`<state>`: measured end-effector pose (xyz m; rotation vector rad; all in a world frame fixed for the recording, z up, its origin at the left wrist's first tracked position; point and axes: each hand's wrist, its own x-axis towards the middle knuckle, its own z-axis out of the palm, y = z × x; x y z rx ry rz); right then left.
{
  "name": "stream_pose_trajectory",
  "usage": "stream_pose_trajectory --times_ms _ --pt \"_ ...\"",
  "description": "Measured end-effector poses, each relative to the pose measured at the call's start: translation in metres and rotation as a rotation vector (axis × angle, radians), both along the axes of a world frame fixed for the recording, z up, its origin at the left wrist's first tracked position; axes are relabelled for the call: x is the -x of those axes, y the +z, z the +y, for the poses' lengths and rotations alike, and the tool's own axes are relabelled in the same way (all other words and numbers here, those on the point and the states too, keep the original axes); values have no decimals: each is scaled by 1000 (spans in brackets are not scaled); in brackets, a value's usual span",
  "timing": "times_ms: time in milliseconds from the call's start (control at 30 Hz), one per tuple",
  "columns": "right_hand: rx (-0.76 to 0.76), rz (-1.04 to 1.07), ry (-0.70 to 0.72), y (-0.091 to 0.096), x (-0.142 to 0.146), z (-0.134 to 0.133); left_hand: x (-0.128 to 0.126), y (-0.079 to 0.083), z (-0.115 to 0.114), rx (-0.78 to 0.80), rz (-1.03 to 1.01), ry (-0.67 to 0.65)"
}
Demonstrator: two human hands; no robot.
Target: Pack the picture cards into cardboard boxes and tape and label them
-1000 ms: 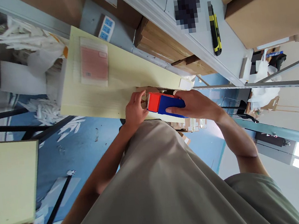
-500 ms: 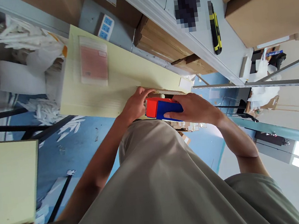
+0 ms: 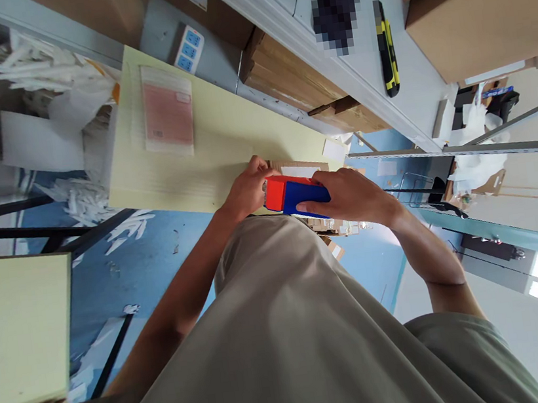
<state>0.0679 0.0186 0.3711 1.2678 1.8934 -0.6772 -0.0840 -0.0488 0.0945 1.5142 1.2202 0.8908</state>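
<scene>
My right hand [image 3: 348, 196] is wrapped round a red and blue tape dispenser [image 3: 292, 194] at the near edge of the pale yellow table [image 3: 221, 141]. A small cardboard box [image 3: 302, 169] with a white label lies just behind the dispenser. My left hand [image 3: 247, 188] is curled against the box's left end, its fingers bent over the edge next to the dispenser's red head. Most of the box is hidden by both hands.
A pink packet in a clear bag [image 3: 167, 112] lies on the table's far left. A white power strip [image 3: 188, 45] is beyond it. A yellow and black utility knife [image 3: 386, 47] rests on the grey shelf, among large cardboard boxes [image 3: 472, 9]. Paper scraps [image 3: 80, 200] litter the blue floor.
The dispenser and my right hand have slid slightly toward me and left. My left hand has shifted up over the box's end, and the box's labelled top now shows.
</scene>
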Motion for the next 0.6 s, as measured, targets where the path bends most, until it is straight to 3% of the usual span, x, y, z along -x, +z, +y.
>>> stream_pose_trajectory --times_ms 233,467,600 --pt "-12 -26 -34 0 -10 8 1 -9 6 50 57 -27" --pt "-8 -46 -40 2 -39 21 2 1 8 109 140 -50" --pt "31 -69 -45 -9 -61 28 5 4 7 141 150 -75"
